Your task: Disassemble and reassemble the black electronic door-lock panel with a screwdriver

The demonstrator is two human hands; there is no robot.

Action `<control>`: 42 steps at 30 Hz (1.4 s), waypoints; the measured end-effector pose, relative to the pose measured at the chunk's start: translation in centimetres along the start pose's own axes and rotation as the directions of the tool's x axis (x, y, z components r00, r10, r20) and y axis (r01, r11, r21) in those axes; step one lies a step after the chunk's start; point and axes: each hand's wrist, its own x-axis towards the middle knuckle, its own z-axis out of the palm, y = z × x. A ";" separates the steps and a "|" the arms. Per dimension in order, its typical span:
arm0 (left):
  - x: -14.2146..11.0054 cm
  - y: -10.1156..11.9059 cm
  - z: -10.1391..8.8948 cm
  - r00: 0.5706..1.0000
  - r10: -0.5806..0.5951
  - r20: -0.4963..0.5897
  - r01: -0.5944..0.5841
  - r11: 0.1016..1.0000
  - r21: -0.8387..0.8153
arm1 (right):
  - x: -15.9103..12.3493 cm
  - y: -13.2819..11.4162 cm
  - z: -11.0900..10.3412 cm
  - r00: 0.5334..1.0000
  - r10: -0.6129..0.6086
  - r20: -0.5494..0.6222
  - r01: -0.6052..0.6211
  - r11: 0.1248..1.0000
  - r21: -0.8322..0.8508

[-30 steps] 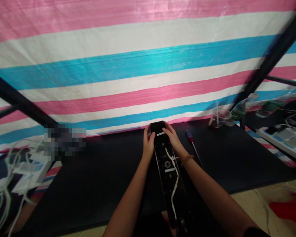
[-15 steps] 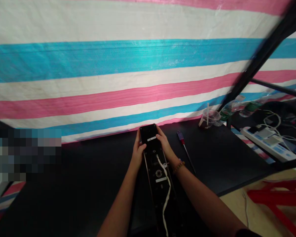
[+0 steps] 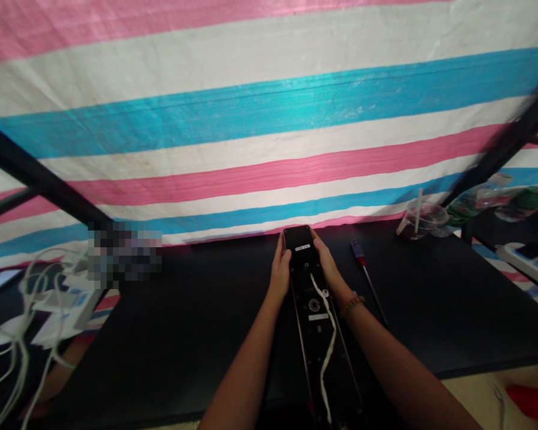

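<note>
A long black door-lock panel [image 3: 311, 352] points away from me, its back facing up. A round socket with a square centre, white labels and a white cable [image 3: 327, 358] show on it; its near end runs out of view. My left hand [image 3: 280, 272] is closed around the far left edge, thumb along the side. On the opposite edge, my right hand [image 3: 330, 269] grips the panel too, with its fingers partly hidden. To the right of my right hand lies a screwdriver [image 3: 362, 263] with a purple and red handle.
The black table [image 3: 197, 322] reaches a striped tarpaulin [image 3: 260, 143] at the back. A plastic cup with a straw [image 3: 416, 220] and clear bottles [image 3: 473, 200] stand or lie at the right. White cables [image 3: 22, 334] tangle at the left, beside a pixelated patch.
The view swung right and then back left. Both hands keep hold of the panel; the thumbs have shifted from its face toward its side edges. The screwdriver stays in its place.
</note>
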 end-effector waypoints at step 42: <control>0.9 -0.5 -1.4 0.991 -0.002 -0.131 0.053 0.921 0.387 | 0.6 1.0 -1.9 0.974 -0.012 -0.227 -0.127 0.802 -0.583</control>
